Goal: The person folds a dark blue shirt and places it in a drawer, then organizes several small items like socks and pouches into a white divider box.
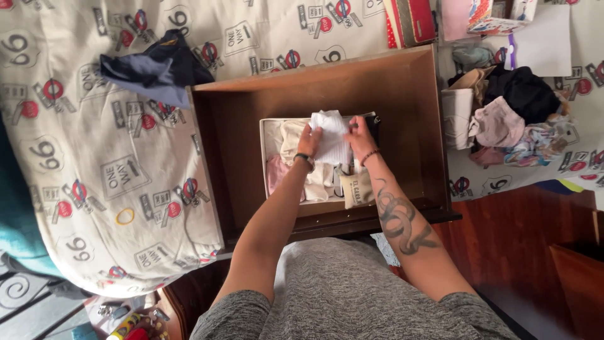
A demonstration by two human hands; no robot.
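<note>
Bedroom scene, shot from above: we look down on a bed covered by a cream sheet printed with road-sign motifs (94, 164), and a brown wooden drawer (402, 88) pulled out and laid on it. Inside the drawer sits a shallow cream fabric organiser box (264, 151) packed with folded pale clothes, pink and beige pieces among them.

Our left hand (309, 141) and right hand (360, 135) are both up over the box, gripping a white ribbed folded garment (330, 135) from either side, fingers closed on its edges. The garment stands above the middle row of the box, touching the clothes below it. We see a dark watch on the left wrist and a thin bracelet on the right wrist, with a snake tattoo down the right forearm.

Just near of the hands, a small beige pouch (356, 192) stands at the box's near right corner.

Far left on the sheet lies a crumpled navy and grey-blue garment (157, 69), touching the drawer's far left corner. A yellow ring-shaped band (124, 216) lies on the sheet to the left, well apart from the drawer. Right of the drawer we see a heap of mixed clothes (503, 116), black, pink and patterned. Grey marl shirt fills the near edge.
</note>
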